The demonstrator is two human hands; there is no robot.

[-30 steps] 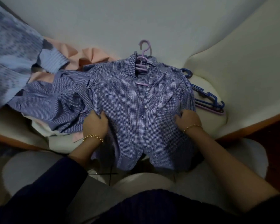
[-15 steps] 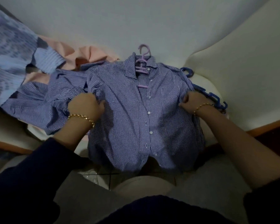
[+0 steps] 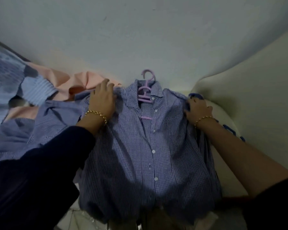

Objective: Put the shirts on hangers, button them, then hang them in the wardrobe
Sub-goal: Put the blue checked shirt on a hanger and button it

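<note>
Fingers (image 3: 106, 82) of my left hand (image 3: 103, 98) lie fairly straight, pressing the frame-left shoulder of the checked shirt (image 3: 131, 155) at centre frame. My right hand (image 3: 198, 108) clenches a fold at its other shoulder. The shirt sits on the lilac hanger (image 3: 145, 97), hook poking above the collar. Peach cloth (image 3: 76, 80) lies upper left, blue hangers (image 3: 229, 130) at right.
</note>
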